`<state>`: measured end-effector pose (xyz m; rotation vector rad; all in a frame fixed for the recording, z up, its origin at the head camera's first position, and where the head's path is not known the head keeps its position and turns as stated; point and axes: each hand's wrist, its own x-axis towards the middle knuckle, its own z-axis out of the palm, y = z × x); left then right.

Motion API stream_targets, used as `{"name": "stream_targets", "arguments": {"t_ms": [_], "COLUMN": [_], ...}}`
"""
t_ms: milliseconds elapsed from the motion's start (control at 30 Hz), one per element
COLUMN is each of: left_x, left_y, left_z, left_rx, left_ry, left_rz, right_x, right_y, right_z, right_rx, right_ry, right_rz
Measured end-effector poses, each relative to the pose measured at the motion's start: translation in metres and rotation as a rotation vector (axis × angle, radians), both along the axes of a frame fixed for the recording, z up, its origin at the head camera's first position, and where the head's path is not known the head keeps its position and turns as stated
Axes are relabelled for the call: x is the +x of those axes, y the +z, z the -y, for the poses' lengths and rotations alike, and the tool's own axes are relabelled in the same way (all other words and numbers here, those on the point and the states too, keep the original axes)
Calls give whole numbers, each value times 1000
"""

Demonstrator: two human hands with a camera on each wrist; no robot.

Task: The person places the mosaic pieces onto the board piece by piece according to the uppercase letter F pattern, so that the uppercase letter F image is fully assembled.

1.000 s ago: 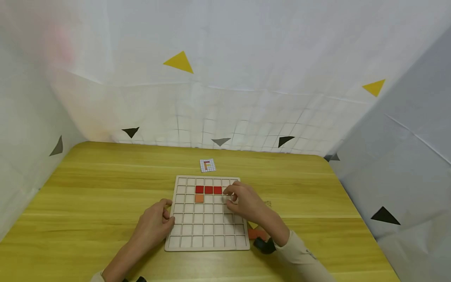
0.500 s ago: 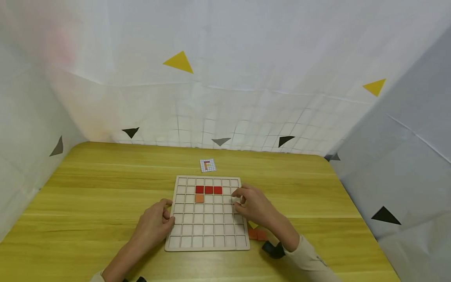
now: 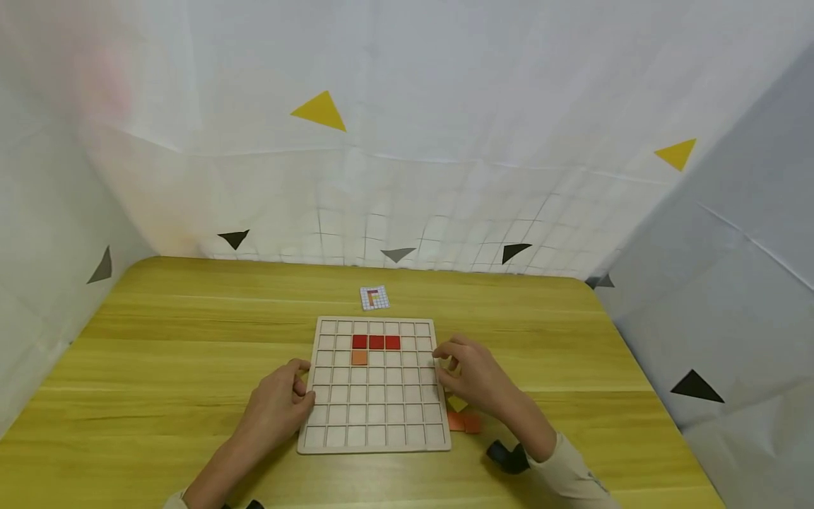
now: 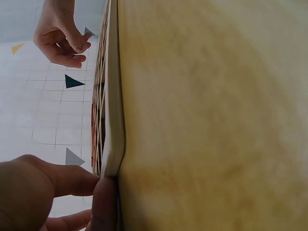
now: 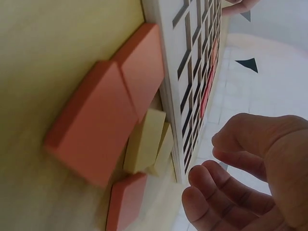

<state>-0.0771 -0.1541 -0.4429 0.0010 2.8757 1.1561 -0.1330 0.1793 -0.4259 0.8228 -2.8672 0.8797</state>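
Observation:
A pale grid board (image 3: 367, 435) lies on the table, with three red tiles (image 3: 376, 343) in a row and one orange tile (image 3: 360, 358) below the leftmost. My left hand (image 3: 276, 399) holds the board's left edge; in the left wrist view a thumb and a fingertip (image 4: 104, 202) meet at that edge. My right hand (image 3: 473, 375) hovers by the right edge, fingers loosely curved, nothing between them. Below it, loose orange tiles (image 5: 98, 120) and yellow tiles (image 5: 145, 140) lie against the board's right side.
Behind the board lies a small pattern card (image 3: 374, 297) printed with a coloured figure on a grid. White sheeting (image 3: 407, 177) encloses the wooden table (image 3: 191, 339) at the back and sides. A black strap piece (image 3: 506, 457) sits at my right wrist.
My right hand has drawn back to the right, from over the board beside the red row to its right edge, uncovering the loose tiles. The left hand has stayed put.

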Motion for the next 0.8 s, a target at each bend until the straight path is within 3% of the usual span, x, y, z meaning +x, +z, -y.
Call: {"name": "stream_targets", "arguments": {"t_ms": [800], "left_x": [0], "left_y": [1], "left_z": [0], "left_rx": [16], "left_ry": [-3], "left_rz": [28], "right_x": [12], "right_y": [-4], "right_z": [-39], "right_rx": [-24], "right_ry": [-34], "right_rz": [-42]}}
